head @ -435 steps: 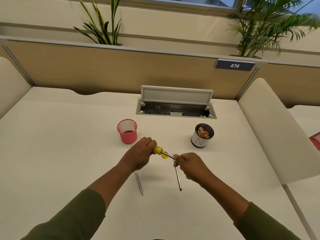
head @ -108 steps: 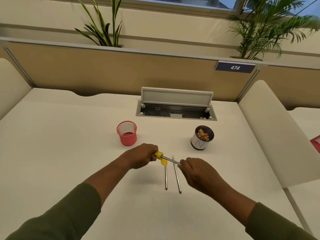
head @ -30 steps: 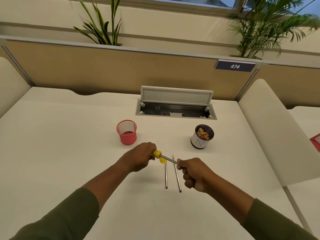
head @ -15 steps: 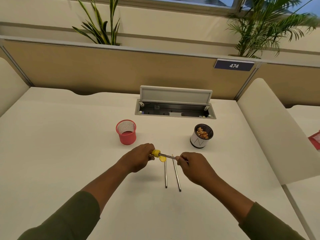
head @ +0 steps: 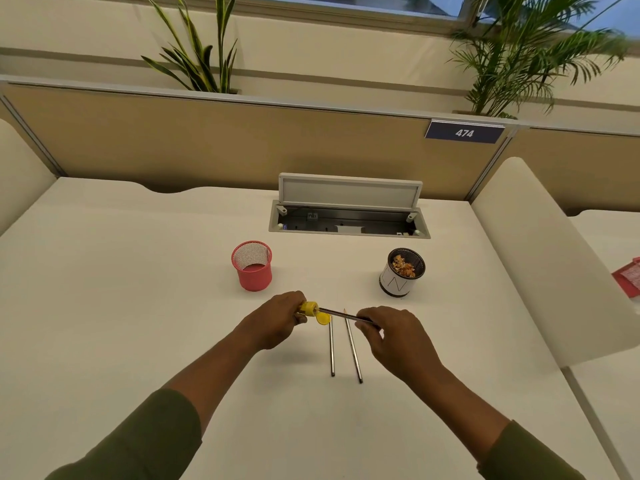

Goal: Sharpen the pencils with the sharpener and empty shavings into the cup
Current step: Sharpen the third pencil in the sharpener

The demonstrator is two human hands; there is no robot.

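The fingers [head: 363, 327] of the right hand [head: 398, 341] pinch the pencil [head: 343, 314] farther along its shaft than a moment ago, re-gripping for another twist into the yellow sharpener [head: 309, 308], which the left hand [head: 277, 320] clamps, so sharpening is probably unfinished. Below the sharpener two pencils [head: 331, 351] lie on the desk [head: 121, 289]; beyond it to the right stands the cup [head: 398, 285] holding shavings. The pencil's tip is hidden inside the sharpener.

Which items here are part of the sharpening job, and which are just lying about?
Job: yellow sharpener in left hand; pencil in right hand; two pencils on the desk; shavings cup.

Lying about: pink mesh holder, open cable tray, desk number sign, plants.
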